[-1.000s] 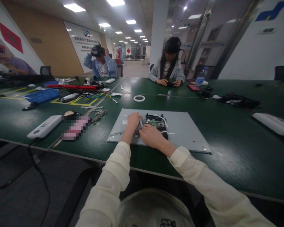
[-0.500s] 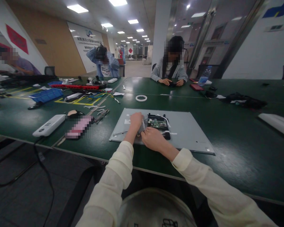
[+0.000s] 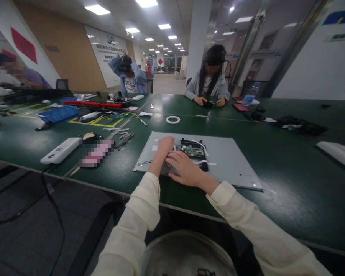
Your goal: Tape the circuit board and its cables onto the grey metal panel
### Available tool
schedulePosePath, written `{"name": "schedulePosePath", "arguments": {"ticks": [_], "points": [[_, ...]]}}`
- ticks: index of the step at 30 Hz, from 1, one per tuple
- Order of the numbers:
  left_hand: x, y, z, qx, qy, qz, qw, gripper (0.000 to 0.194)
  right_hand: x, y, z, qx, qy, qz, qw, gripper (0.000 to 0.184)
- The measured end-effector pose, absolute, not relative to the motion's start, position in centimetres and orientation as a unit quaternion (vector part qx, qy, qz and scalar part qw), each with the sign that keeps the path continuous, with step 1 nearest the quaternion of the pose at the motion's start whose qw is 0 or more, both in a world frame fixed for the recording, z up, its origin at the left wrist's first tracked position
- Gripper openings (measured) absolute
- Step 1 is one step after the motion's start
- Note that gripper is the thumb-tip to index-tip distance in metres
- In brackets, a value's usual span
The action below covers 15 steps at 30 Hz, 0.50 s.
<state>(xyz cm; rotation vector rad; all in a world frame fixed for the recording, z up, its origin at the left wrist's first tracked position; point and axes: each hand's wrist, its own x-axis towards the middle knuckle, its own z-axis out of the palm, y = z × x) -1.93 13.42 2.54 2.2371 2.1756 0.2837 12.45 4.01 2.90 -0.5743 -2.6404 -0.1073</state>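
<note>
A flat grey panel [image 3: 230, 161], like the back of a screen, lies before me on the green table. On it sits a black frame with a green circuit board [image 3: 192, 151] and a white strip of tape [image 3: 208, 164] across its lower edge. My left hand [image 3: 165, 147] is closed beside the board's left side; what its fingertips pinch is hidden. My right hand [image 3: 186, 168] rests low on the panel, just below the left one, fingers stretched and slightly apart, thumb separate. It shows nothing in its grip. Thin wires [image 3: 145, 163] lie on the panel's left part.
Left of the panel are a pink phone [image 3: 97, 153], a white power bank [image 3: 61, 150] with a black cable, and pliers [image 3: 124, 141]. A white tape roll [image 3: 173, 120] lies beyond the panel. Farther off are a blue tray [image 3: 57, 114], a bottle [image 3: 250, 94] and a seated person [image 3: 208, 84].
My right hand has opened from a pinch and spread its fingers over the panel. The white strip between my hands is now mostly covered. My left hand stays in nearly the same place.
</note>
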Motion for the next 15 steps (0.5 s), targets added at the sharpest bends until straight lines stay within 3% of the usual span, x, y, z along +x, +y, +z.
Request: {"name": "schedulePosePath", "arguments": {"ticks": [4, 15], "points": [[-2.2, 13.4, 2.5, 0.718, 0.689, 0.098, 0.005, 0.046, 12.4, 4.1, 2.4, -0.222, -0.957, -0.022, 0.188, 0.057], [-2.4, 12.0, 3.6, 0.690, 0.700, 0.176, -0.053, 0.041, 12.5, 4.9, 1.7, -0.281, -0.943, -0.016, 0.176, 0.056]]}}
